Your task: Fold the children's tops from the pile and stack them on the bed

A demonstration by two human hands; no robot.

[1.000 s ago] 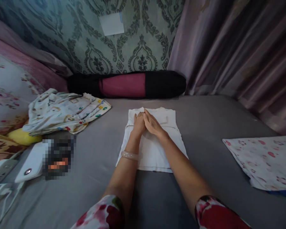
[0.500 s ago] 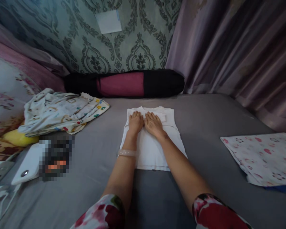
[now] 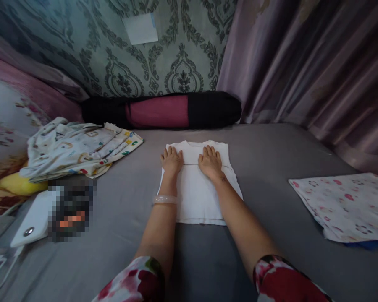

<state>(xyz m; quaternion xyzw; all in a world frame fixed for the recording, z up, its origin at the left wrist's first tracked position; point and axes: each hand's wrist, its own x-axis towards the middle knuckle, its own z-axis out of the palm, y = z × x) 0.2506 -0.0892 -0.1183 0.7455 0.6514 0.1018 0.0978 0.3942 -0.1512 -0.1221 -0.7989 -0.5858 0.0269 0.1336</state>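
A white shirt (image 3: 199, 193) lies flat on the grey bed sheet, its neckline at the far end and its sleeves folded inward across the upper part. My left hand (image 3: 171, 161) rests palm down on its upper left edge, fingers stretched out. Palm down too, my right hand (image 3: 210, 161) lies on the upper right part, its fingers extended. Neither hand grips the cloth. A pale bracelet (image 3: 165, 199) circles my left wrist. Part of the shirt's sides is hidden under my forearms.
Crumpled patterned clothes (image 3: 78, 147) lie at left, near a yellow object (image 3: 22, 184), a white power bank (image 3: 38, 218) with a cable and a pixelated patch. At right is a folded heart-print cloth (image 3: 346, 205). A black and maroon long bag (image 3: 157, 111) lies against the wall.
My hands have moved apart on the shirt, the left one outward to the left and the right one to the right. The shirt stays in place beneath them.
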